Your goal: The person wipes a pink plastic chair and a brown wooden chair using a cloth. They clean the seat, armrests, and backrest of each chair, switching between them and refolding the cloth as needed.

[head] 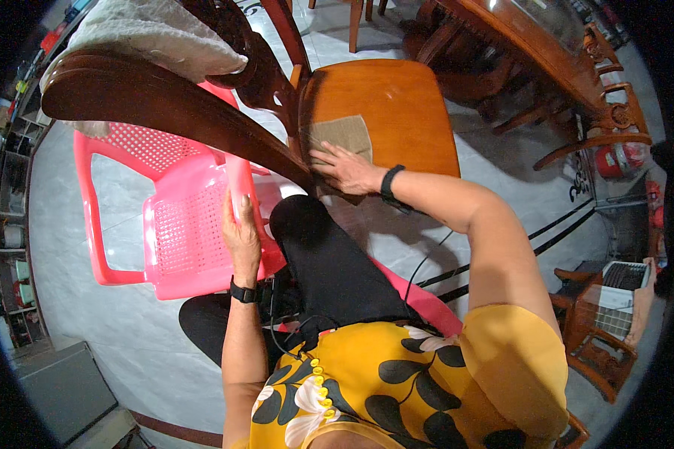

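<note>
My right hand [349, 171] lies with spread fingers on a tan cloth [345, 134], on the seat of a wooden chair [407, 112] near its backrest side. My left hand [241, 238] grips the armrest of a pink plastic chair [185, 224] that stands at the left, its seat patterned with small holes. The dark wooden backrest [174, 106] of the wooden chair slants up towards the upper left. A white cloth [146, 39] hangs over its top. Whether the tan thing is woven fabric or an abrasive sheet, I cannot tell.
A wooden table [517, 45] stands at the upper right with carved chairs [623, 118] beside it. Shelves [11, 224] line the far left. A grey box-like object [67, 387] is at the lower left. A thin black cable [427, 258] hangs near my right arm.
</note>
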`<state>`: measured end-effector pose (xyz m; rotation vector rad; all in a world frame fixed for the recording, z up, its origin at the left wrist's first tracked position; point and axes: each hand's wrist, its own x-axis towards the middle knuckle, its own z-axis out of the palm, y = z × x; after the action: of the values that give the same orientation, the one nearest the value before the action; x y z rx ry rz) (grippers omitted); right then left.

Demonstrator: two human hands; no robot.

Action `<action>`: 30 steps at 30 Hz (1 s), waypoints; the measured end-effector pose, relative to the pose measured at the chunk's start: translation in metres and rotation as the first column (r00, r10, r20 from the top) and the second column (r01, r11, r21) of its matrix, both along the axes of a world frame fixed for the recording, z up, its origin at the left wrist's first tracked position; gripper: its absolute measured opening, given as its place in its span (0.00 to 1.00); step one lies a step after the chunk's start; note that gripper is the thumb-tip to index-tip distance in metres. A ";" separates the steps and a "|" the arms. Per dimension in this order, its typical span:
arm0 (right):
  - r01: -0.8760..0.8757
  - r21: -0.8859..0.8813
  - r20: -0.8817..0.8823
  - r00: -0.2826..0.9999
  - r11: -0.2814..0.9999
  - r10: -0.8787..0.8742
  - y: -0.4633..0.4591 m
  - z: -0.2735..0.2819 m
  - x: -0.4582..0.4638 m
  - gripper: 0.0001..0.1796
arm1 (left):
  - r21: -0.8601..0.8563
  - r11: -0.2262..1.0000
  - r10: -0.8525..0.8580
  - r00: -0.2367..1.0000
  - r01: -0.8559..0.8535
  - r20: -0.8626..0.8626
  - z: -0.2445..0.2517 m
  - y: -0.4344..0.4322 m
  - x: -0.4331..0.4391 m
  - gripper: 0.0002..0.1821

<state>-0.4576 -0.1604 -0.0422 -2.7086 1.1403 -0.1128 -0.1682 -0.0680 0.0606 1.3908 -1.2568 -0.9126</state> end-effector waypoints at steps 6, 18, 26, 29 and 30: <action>0.192 -0.066 -0.046 0.980 0.979 -0.195 -0.009 -0.009 -0.017 0.33 | 0.150 0.988 -0.001 0.995 0.016 -0.101 -0.011 0.000 0.006 0.34; 0.367 -0.291 -0.113 0.904 0.883 -0.413 -0.166 -0.021 0.011 0.28 | 0.094 0.995 -0.029 0.996 0.037 -0.082 -0.002 0.003 0.003 0.32; 0.343 -0.260 -0.306 0.857 0.903 -0.413 -0.200 -0.016 0.030 0.23 | 0.163 0.987 -0.002 0.995 0.018 -0.098 0.008 0.002 -0.002 0.29; 0.368 -0.229 -0.229 0.879 0.901 -0.418 -0.199 -0.018 0.030 0.24 | 0.173 0.985 0.004 0.994 0.015 -0.107 0.010 0.004 -0.005 0.28; 0.391 -0.217 -0.165 0.888 0.895 -0.428 -0.197 -0.019 0.030 0.24 | 0.172 0.985 0.002 0.995 0.015 -0.100 0.009 0.004 -0.004 0.28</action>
<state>-0.4280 -0.3574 -0.0612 -2.6254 1.8433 0.0118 -0.1726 -0.0645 0.0700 1.4572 -1.1286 -1.1040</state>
